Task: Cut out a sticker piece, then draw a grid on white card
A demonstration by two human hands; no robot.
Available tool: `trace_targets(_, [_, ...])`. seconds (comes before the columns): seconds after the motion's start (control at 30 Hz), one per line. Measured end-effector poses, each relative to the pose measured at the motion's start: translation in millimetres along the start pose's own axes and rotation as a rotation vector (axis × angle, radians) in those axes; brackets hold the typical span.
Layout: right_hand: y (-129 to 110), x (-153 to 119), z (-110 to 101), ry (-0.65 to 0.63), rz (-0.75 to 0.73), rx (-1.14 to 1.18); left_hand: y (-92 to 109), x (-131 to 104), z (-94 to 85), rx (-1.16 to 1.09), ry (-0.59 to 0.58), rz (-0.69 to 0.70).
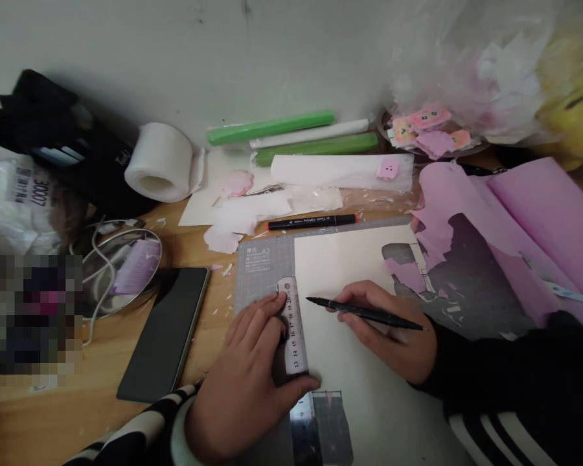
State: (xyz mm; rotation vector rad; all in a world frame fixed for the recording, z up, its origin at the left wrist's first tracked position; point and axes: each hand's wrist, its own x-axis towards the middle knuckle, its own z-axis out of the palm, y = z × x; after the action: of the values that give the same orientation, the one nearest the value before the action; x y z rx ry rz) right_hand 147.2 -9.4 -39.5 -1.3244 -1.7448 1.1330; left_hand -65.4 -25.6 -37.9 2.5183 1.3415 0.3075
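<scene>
My left hand [250, 372] holds a steel ruler [294, 327] down along the left side of a cream paper sheet [340, 272]. Its fingers bend over the ruler's left edge, and the thumb reaches across to the right edge. A black pen [369, 312] is pinched in my right hand [393, 333], tip pointing left, just right of the ruler's upper end. Whether the tip touches the paper I cannot tell. The sheet, with cut-out openings at its upper right and lower left, lies on a grey A3 cutting mat [260, 278].
A phone [168, 336] and a metal bowl [158, 249] are at left, near a toilet roll [160, 162]. A black marker [311, 222] lies above the mat. Behind are green rolls [272, 127]; pink paper [548, 220] and scissors [571, 293] lie at right.
</scene>
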Motion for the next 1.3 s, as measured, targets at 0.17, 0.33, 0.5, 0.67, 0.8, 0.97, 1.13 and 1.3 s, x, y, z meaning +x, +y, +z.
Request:
trace_targets(0.17, [-0.8,1.0,-0.9,0.008,-0.032,-0.007,0.0,0.5,-2.0,-0.021,-0.021,-0.006])
trace_targets(0.33, [0.1,1.0,-0.8,0.007,-0.032,-0.012,1.5,0.5,-3.3,-0.043,-0.031,-0.023])
trace_targets(0.5, [-0.2,0.9,-0.4,-0.008,-0.011,-0.029,1.9,0.2,-4.3,-0.077,-0.067,-0.062])
trace_targets(0.67, [0.4,1.6,0.3,-0.018,-0.022,-0.018,-0.4,1.9,-6.3,-0.126,-0.132,-0.011])
trace_targets(0.8, [2.6,1.5,0.9,-0.026,-0.025,-0.007,-0.6,1.9,-7.7,-0.119,-0.158,-0.016])
trace_targets(0.97, [3.5,0.9,1.1,-0.025,-0.013,-0.015,0.2,1.4,-6.9,-0.112,-0.136,-0.014])
trace_targets(1.13, [3.0,0.9,1.0,-0.026,-0.014,-0.009,0.2,0.9,-7.2,-0.116,-0.147,-0.01])
trace_targets(1.3, [3.6,1.3,0.8,-0.04,-0.023,-0.007,-0.1,-0.6,-7.8,-0.114,-0.159,0.015])
